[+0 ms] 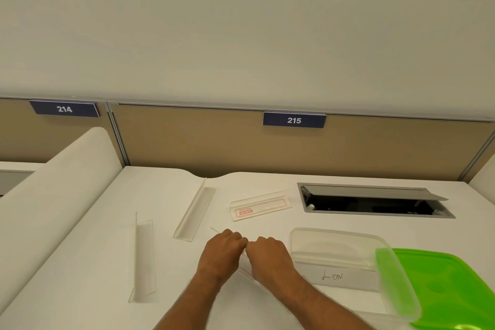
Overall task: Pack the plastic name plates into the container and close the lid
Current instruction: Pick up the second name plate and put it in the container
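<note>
I had both hands curled round one clear name plate (247,270), my left hand (221,252) pinching its far end and my right hand (269,256) just beside it, the knuckles nearly touching. The plate ran slantwise under my wrists, low over the desk (88,262), and most of it was hidden by my hands, so I could not tell how it was turned.

The clear container (340,257) stood near, to my right, open, with a plate marked LION (332,276) leaning at its near wall. The green lid (439,286) lay tilted against its right side.

To do this well, I judged I should spread my hands toward the ends, keep the plate level, and line its long edge with the container's long side before lowering it. Clear plastic is slick; a firm pinch mattered.

Three more plates waited: one with a red label (261,207), a second (194,213) and a third (144,260) farther left.
</note>
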Demonstrator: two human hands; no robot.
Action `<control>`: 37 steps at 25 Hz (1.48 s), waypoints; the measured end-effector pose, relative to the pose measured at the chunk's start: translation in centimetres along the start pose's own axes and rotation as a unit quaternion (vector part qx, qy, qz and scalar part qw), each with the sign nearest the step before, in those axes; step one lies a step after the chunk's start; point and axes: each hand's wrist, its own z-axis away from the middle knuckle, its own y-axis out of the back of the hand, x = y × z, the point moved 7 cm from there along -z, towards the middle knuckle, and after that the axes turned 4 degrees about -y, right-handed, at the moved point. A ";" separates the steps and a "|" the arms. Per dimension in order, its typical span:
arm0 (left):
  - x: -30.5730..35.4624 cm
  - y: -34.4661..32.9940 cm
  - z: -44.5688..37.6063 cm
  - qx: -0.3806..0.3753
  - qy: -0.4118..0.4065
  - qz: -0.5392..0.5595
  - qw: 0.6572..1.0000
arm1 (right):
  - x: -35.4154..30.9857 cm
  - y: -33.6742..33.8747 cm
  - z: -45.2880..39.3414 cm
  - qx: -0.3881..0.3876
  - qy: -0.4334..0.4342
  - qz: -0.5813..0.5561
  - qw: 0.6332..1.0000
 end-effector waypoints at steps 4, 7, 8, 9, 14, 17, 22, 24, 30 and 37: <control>-0.9 2.7 1.7 0.071 -0.002 0.014 0.997 | -1.0 2.0 1.4 0.084 0.030 -0.039 0.995; -1.8 4.8 3.1 0.128 0.017 0.033 0.991 | -0.3 5.2 3.2 0.181 0.028 -0.215 0.959; -2.2 5.4 3.7 0.152 0.030 0.048 0.987 | 0.4 6.2 3.7 0.194 0.021 -0.316 0.928; -2.5 5.9 4.3 0.179 0.047 0.070 0.980 | 1.3 6.9 4.0 0.202 0.013 -0.420 0.885; -3.9 7.7 7.1 0.317 0.177 0.314 0.877 | 4.4 8.7 4.7 0.151 0.060 -0.644 0.748; -3.6 7.5 7.5 0.350 0.251 0.468 0.771 | 4.0 8.6 5.3 0.088 0.115 -0.493 0.858; -0.9 7.3 6.7 0.334 0.242 0.623 0.665 | 3.4 8.6 5.9 0.074 0.110 -0.386 0.913; 0.1 7.5 6.8 0.333 0.217 0.649 0.649 | 4.0 8.9 6.2 0.080 0.101 -0.377 0.917; 1.7 8.7 6.2 0.329 0.091 0.768 0.542 | 7.3 9.4 7.5 0.088 0.075 -0.347 0.931; 2.0 8.6 5.7 0.307 0.112 0.761 0.561 | 12.8 9.8 9.8 0.103 0.024 -0.290 0.951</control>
